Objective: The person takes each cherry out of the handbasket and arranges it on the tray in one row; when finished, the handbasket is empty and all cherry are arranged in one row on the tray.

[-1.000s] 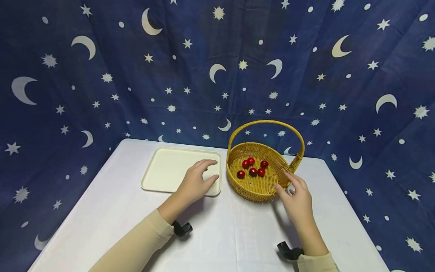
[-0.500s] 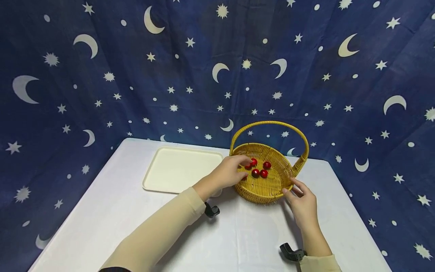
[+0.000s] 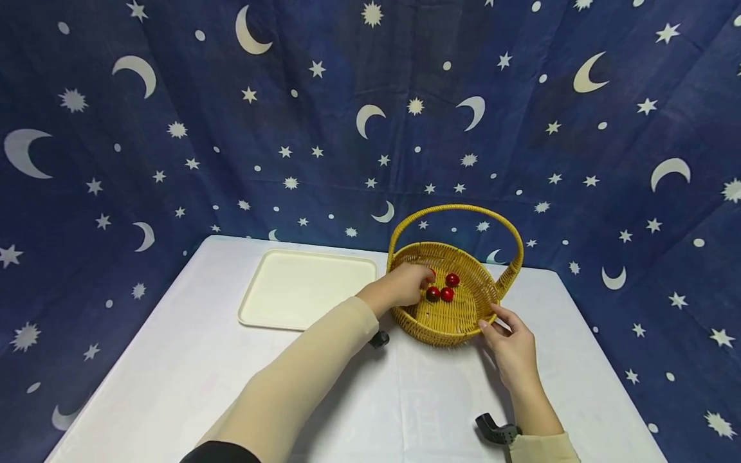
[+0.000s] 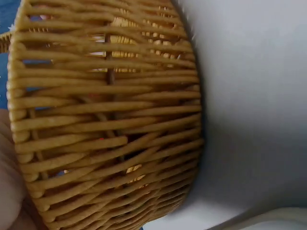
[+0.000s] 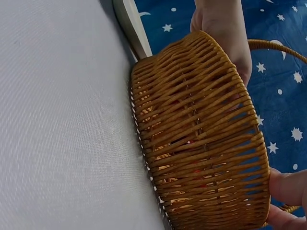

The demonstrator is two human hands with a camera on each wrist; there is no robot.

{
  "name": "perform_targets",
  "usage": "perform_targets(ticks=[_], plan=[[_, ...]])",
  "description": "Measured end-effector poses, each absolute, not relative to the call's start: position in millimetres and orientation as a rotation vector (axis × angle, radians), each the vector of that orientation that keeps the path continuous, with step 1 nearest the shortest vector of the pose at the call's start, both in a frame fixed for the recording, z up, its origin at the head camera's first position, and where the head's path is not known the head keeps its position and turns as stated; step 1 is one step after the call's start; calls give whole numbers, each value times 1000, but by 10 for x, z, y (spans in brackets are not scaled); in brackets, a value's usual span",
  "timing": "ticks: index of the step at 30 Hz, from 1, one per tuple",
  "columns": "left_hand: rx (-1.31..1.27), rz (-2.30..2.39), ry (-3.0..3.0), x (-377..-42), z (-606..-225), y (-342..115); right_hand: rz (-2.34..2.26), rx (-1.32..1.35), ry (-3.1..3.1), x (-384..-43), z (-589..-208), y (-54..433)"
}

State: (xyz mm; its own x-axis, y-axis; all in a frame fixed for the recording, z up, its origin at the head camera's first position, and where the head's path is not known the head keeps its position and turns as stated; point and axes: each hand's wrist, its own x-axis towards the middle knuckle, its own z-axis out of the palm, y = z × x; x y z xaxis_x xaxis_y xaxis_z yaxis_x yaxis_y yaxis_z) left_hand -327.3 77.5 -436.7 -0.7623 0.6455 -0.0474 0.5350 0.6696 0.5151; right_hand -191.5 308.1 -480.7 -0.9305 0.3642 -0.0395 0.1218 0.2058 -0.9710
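A round yellow-brown wicker basket [image 3: 434,331] with a tall hoop handle stands on the table. Several small, glossy, dark red cherry-like fruits [image 3: 448,294] lie inside it. My left hand [image 3: 402,285] reaches over the basket's left rim, its fingertips down among the fruits at the left; whether they pinch one is hidden. In the left wrist view the woven wall [image 4: 110,105] covers most of that hand. My right hand [image 3: 512,350] holds the basket's front right rim between thumb and fingers, and the right wrist view shows these fingertips [image 5: 287,187] at the rim.
A cream rectangular tray [image 3: 307,289] lies left of the basket, under the reach of the left forearm. White cloth [image 3: 359,411] covers the table. Behind it hangs a dark blue curtain [image 3: 324,212] with moons and stars.
My left hand has moved right from above the tray into the basket and its fingers have lowered among the fruits. My right hand has come to hold the rim.
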Motion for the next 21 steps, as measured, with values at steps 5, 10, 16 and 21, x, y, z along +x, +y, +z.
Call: perform_targets(ticks=[5, 10, 16, 21], plan=[[968, 573, 2622, -3290, -4352, 787, 1787, -450, -2302, -1910, -4797, 3069], [1024, 487, 2611, -3280, -4362, 800, 1756, -454, -2332, -1896, -4786, 3077], [1069, 504, 2613, -3267, -4367, 797, 1749, -448, -2334, -1899, -4784, 3081], [1107, 705, 2589, -3210, -4313, 745, 1743, -447, -2335, -1898, -4793, 3084]])
